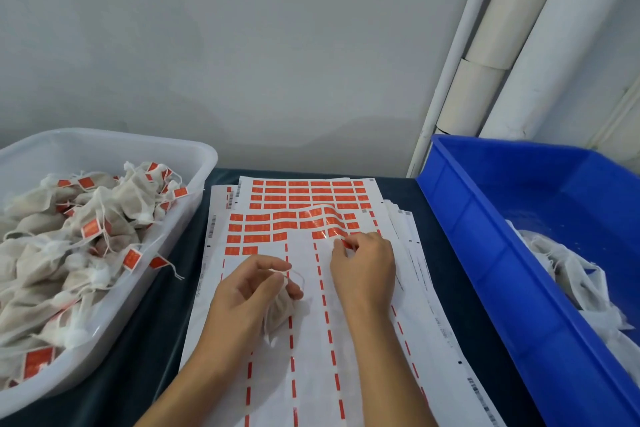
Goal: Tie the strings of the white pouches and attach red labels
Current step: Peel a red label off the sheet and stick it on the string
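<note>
While a white plastic tub (pixel 194 163) heaped with tied, red-tagged pouches (pixel 104 218) fills the left edge of the dark-covered table (pixel 152 322), a strip of bare cloth separates its rim from the stack of label sheets (pixel 311 374) laid down the middle. The top sheet still carries rows of red labels (pixel 263 227) along its far end; nearer the person, only dashed red strips of backing are left, and this peeled stretch is the flat room in which both hands work. The left hand (pixel 242 291) rests on the sheet, wrist low and palm turned inward, fingers curled round the neck of a small white pouch (pixel 278 314) whose body lies on the paper beneath the palm; a loop of thin string (pixel 298 276) stands up past the forefinger and thumb. Just beside it, the right hand (pixel 365 270) reaches farther forward, knuckles up, thumb and fingertips pinching a red label (pixel 346 245) at the edge of the remaining rows, where the glossy sheet buckles upward. More sheets fan out under its wrist toward a blue plastic crate (pixel 485 253) that crowds the right edge, holding loose white pouches (pixel 571 274) without tags. White pipes (pixel 540 62) climb the grey wall (pixel 242 45) behind the crate.
</note>
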